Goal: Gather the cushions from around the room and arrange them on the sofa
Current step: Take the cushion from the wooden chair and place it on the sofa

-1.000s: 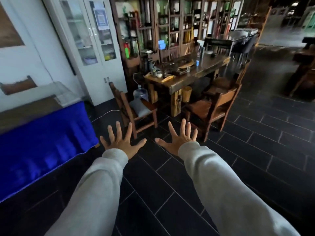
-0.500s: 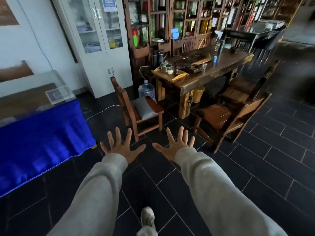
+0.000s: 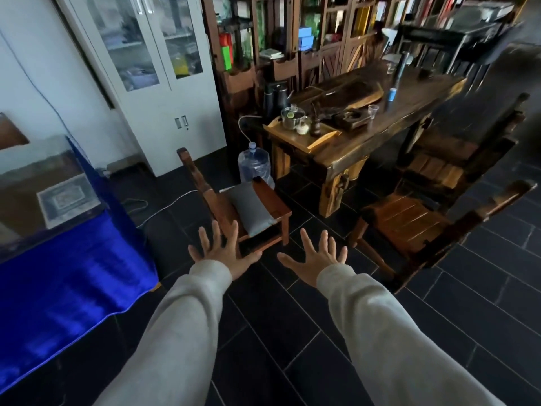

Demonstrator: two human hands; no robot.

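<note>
While fingers spread, cushion just beyond

1 grey cushion, 3 wooden chairs, 1 table, 1 water jug, 2 hands.

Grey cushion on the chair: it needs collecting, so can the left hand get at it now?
Probably yes: the grey cushion lies uncovered on the chair, just beyond the open left hand.
</note>
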